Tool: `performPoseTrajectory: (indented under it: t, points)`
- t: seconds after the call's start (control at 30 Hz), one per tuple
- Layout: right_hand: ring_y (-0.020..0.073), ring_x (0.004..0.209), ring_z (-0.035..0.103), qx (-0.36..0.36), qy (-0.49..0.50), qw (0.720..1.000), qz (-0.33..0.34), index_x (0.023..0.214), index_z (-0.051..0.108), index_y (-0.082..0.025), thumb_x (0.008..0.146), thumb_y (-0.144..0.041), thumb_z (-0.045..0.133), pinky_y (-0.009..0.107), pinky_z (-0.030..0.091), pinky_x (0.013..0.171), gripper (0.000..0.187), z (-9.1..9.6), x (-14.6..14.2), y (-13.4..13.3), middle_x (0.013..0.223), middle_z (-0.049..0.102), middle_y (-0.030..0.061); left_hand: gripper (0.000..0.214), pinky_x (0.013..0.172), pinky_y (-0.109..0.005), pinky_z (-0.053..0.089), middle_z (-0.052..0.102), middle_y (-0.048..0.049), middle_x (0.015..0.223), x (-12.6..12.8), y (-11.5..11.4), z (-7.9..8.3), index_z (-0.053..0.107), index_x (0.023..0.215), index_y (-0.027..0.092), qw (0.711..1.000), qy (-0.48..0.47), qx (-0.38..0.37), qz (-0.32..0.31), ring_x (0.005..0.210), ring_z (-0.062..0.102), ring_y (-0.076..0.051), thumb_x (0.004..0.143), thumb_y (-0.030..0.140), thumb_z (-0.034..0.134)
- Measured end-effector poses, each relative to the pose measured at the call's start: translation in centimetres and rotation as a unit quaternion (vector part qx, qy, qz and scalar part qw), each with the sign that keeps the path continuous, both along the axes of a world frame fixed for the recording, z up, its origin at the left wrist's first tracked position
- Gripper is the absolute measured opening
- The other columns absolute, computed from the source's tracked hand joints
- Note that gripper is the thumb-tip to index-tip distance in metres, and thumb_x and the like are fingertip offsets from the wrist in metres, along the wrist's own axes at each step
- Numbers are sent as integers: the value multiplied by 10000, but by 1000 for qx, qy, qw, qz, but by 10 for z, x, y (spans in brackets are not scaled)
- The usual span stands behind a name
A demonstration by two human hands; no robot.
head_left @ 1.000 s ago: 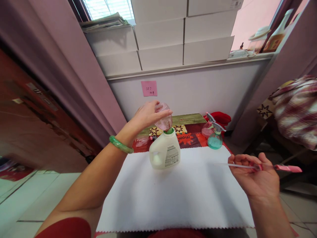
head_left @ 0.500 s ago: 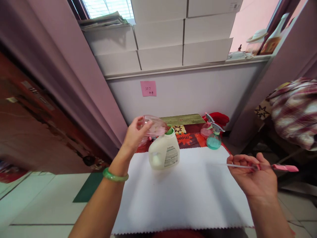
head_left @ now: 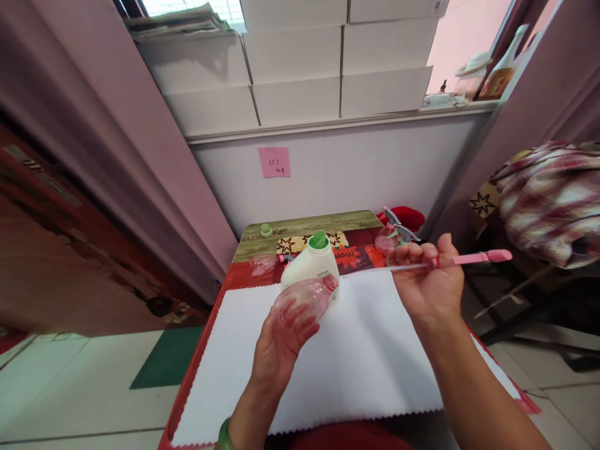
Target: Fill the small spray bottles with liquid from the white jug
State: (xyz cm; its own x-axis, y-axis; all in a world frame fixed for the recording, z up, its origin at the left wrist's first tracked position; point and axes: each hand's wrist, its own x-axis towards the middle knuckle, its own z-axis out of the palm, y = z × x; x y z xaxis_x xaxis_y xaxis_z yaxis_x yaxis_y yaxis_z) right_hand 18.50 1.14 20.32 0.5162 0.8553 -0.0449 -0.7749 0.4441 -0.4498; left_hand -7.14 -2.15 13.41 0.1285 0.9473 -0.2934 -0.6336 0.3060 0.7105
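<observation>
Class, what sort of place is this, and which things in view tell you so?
Probably a room in a home, judging by the mauve curtain at the left, the bottle on the sill and the heaped plaid cloth at the right.

On the wall [head_left: 337, 169] there is a pink note [head_left: 274, 162]. Above it, white boxes [head_left: 295, 56] are stacked; at the right is a checked cloth [head_left: 553, 200].

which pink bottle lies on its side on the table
The pink bottle left of the white jug; the left hand holds another bottle, the rightmost pink bottle stands upright.
</observation>
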Motion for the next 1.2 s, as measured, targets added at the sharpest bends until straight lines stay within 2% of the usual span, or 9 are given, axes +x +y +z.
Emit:
performPoseTrajectory:
  t: [0.17,0.37,0.57,0.7,0.8,0.9,0.97,1.1,1.2]
  points:
    - [122,601,640,40,-121,992,-2,577,420,-214,893,-524,681,314,605,723,514,13,-21,9,568,562,-55,431,826,-431,621,736,-115,1166,-8,-2,1,722,1088,227,1000,-3,12,7,1067,708,-315,785,533,750]
    - [95,557,595,34,-150,988,-28,569,436,-212,841,-537,745,292,590,731,524,15,-28,17,536,509,-79,473,829,-445,616,716,-148,1203,-14,-2,-3,695,1130,187,1000,-19,5,5,1051,706,-315,803,525,742]
    - [129,585,640,8,-201,980,1,550,459,-225,775,-574,785,298,570,727,528,14,-50,18,524,561,-58,507,823,-449,613,699,-175,1225,-15,-5,-1,659,1176,141,999,-37,6,-1,1023,706,-313,823,495,743]
    - [195,724,707,-13,-243,966,85,554,481,-228,757,-644,761,319,548,736,541,4,-81,15,643,702,10,497,837,-452,613,680,-175,1269,-6,-6,6,642,1206,142,999,-44,10,-8,1076,690,-323,861,493,711]
    - [218,790,709,-3,-253,945,209,575,489,-227,758,-698,728,332,532,748,559,-4,-97,13,804,774,52,488,812,-436,624,669,-180,1295,1,-8,11,636,1230,133,999,-51,8,-11,1063,696,-308,905,498,658]
    - [236,812,708,15,-227,920,320,591,482,-230,773,-718,701,351,525,761,565,-8,-100,14,841,787,56,516,835,-425,624,672,-174,1293,4,-11,16,616,1280,134,998,-54,-5,-17,1042,711,-293,932,516,614]
    - [245,856,713,33,-219,912,345,590,487,-230,783,-717,694,360,522,801,563,-10,-98,15,834,787,50,564,839,-411,625,694,-170,1244,4,-13,20,607,1288,124,998,-54,-29,-26,993,732,-297,912,543,629]
    - [245,900,718,66,-232,906,348,610,525,-230,827,-711,651,363,518,833,542,-12,-91,19,840,781,42,632,799,-384,635,734,-139,1120,6,-17,28,568,1344,130,994,-60,-71,-53,881,760,-288,890,563,646]
    - [251,894,721,83,-260,896,350,649,565,-235,829,-705,650,370,519,820,511,-13,-87,21,837,776,44,619,744,-378,646,746,-85,944,11,-18,35,536,1368,138,992,-51,-104,-39,779,761,-263,919,558,606]
